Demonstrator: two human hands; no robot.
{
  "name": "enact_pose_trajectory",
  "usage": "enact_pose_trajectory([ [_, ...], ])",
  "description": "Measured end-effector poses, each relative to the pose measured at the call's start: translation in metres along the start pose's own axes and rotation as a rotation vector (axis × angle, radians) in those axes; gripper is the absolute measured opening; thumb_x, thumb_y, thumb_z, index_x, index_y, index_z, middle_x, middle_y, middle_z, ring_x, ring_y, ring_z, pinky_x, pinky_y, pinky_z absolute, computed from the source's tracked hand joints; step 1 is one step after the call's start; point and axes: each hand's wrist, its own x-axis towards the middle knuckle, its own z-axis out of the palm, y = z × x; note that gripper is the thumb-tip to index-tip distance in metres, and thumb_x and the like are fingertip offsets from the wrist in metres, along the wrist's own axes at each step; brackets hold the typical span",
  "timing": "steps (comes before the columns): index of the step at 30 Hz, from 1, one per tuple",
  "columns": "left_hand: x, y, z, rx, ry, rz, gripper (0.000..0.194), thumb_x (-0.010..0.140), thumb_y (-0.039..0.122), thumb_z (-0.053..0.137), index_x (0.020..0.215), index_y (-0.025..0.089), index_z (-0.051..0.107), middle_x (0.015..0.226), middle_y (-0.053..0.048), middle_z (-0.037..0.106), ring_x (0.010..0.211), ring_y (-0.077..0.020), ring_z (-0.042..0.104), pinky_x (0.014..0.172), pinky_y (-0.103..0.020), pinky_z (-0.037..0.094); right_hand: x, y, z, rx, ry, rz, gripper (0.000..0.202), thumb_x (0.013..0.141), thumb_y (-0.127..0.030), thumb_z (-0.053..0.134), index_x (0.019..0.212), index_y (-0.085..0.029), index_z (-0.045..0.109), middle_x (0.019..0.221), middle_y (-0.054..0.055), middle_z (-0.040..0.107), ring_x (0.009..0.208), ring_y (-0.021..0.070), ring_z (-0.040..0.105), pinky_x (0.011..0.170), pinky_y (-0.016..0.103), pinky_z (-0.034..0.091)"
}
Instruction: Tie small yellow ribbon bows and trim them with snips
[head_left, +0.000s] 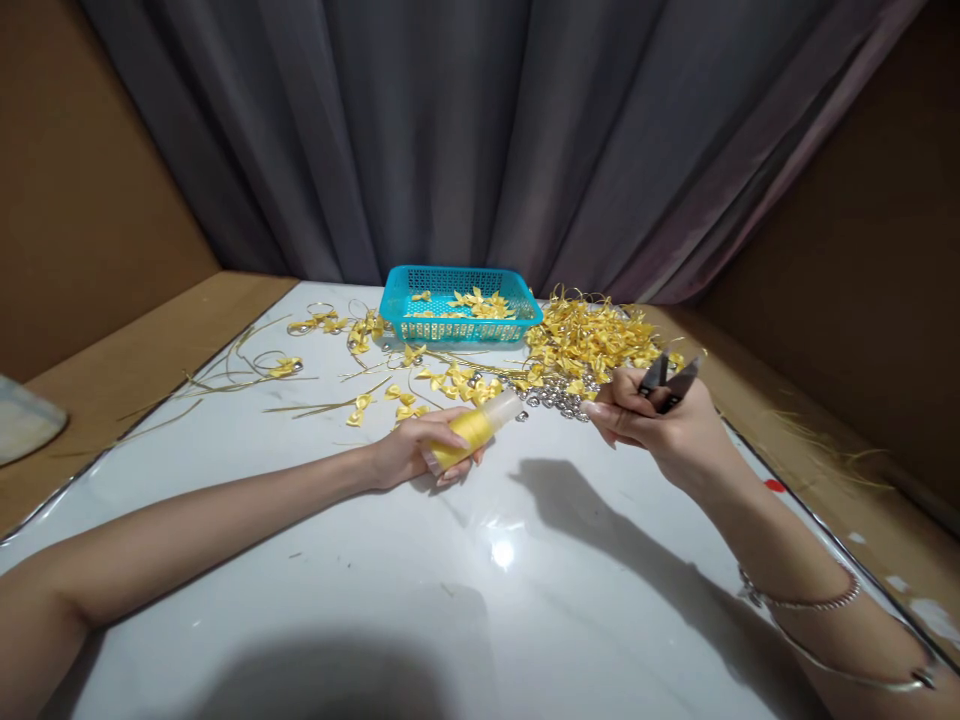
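While my left hand (420, 450) curls round the yellow spool (469, 432), tilted above the white tabletop (360, 590), my right hand (667, 430) has the snips (670, 380) tucked in, blades up, thumb and finger drawn together; cannot tell whether a thread is pinched there. Risks, my judgement: a careless turn of the wrist could nick skin with the blades; a low sweep could scatter the metal rings (559, 395) beside the bow pile (589, 335); a loose grip could drop the spool.

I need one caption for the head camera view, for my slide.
Left hand holding a yellow-and-clear cylinder, right hand holding dark snips, near a blue basket and small yellow bows.
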Motion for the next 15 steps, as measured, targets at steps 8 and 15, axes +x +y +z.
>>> enact_pose_trajectory([
  [8, -0.0005, -0.0022, -0.0027, -0.005, -0.008, -0.005, 0.020, 0.069, 0.020, 0.051, 0.087, 0.011, 0.053, 0.076, -0.006, 0.056, 0.045, -0.0081, 0.046, 0.044, -0.024, 0.031, 0.0008, 0.0023, 0.0018, 0.004, -0.002, 0.013, 0.056, 0.064, -0.036, 0.077, 0.051, -0.021, 0.025, 0.044, -0.007, 0.032, 0.041, 0.0082, 0.038, 0.041, 0.024, 0.030],
  [15, -0.0003, -0.0030, -0.0024, 0.006, 0.013, -0.015, 0.020, 0.075, 0.026, 0.052, 0.089, 0.012, 0.054, 0.075, -0.005, 0.056, 0.045, -0.0075, 0.045, 0.043, -0.023, 0.032, 0.0004, 0.0041, 0.0010, 0.015, -0.012, 0.022, 0.055, 0.066, -0.033, 0.077, 0.051, -0.021, 0.025, 0.045, -0.008, 0.030, 0.041, 0.0079, 0.036, 0.041, 0.024, 0.029],
])
